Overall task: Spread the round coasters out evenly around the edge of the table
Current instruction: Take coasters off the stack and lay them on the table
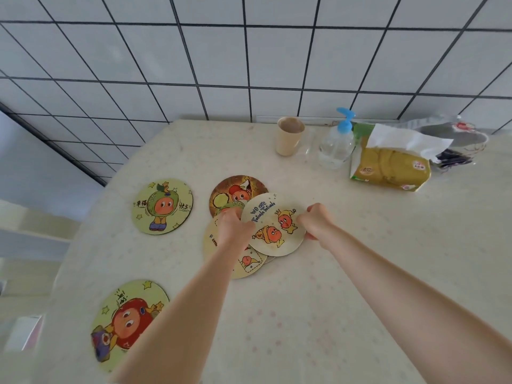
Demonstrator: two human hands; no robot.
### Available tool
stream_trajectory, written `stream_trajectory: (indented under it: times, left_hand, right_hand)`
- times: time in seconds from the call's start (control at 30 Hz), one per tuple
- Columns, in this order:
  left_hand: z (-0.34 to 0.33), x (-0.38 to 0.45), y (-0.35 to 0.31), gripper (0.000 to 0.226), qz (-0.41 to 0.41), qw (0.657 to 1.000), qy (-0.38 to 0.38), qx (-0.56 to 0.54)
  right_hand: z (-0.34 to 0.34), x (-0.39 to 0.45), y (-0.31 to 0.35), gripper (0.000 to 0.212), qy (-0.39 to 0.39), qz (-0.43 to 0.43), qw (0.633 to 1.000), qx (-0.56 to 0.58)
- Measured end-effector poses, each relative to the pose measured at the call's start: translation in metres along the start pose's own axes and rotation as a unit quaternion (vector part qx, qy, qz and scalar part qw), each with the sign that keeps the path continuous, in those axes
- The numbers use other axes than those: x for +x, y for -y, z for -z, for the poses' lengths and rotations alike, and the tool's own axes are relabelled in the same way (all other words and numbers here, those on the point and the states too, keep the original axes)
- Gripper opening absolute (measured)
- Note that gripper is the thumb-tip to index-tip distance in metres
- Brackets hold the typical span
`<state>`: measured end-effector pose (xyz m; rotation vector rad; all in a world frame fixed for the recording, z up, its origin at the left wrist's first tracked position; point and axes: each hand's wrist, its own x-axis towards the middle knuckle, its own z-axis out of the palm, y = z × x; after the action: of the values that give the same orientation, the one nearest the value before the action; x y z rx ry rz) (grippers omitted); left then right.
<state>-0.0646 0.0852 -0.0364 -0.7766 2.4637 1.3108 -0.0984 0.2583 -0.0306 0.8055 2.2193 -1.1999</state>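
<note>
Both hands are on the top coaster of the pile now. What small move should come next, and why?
Probably lift the "We are Twinkle Twinkle" coaster off the pile and carry it toward a bare stretch of table edge. The left hand and right hand pinch its sides, and two coasters already lie along the left edge.

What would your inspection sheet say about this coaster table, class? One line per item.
Surface: pale speckled table, against a tiled wall.
Job's things: green coaster and red-character coaster lie apart near the left edge; brown coaster, twinkle coaster and cream coaster overlap mid-table.
Clutter: beige cup, pump bottle, tissue pack, bowl.
Grip: left hand and right hand pinch the twinkle coaster's opposite edges.
Cables: nothing seen.
Surroundings: white tiles, dark grout.
</note>
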Motion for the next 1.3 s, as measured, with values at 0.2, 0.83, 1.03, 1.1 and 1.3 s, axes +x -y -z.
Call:
stream_trajectory:
  times: [0.2,0.83,1.03,1.1,1.3]
  left_hand:
    - [0.002,-0.004,-0.004,0.015,-0.011,0.998,0.009,-0.062]
    - [0.056,-0.035,0.065,0.022,0.118,0.977,-0.058,-0.166]
    - [0.062,-0.036,0.072,0.005,0.143,0.953,-0.055,-0.261]
    - [0.067,-0.041,0.075,0.006,0.136,0.95,-0.047,-0.278]
    - [0.092,-0.083,0.088,0.007,0.072,0.953,-0.025,-0.292]
  right_hand:
    - [-0.002,-0.002,-0.003,0.008,-0.003,0.009,0.999,0.031]
    - [-0.066,-0.049,0.021,0.023,0.037,0.125,0.991,-0.042]
    - [-0.066,-0.057,0.02,0.027,0.045,0.144,0.988,-0.035]
    - [-0.065,-0.065,0.019,0.022,0.034,0.156,0.987,-0.011]
    - [-0.055,-0.118,0.003,0.019,-0.017,0.192,0.981,0.031]
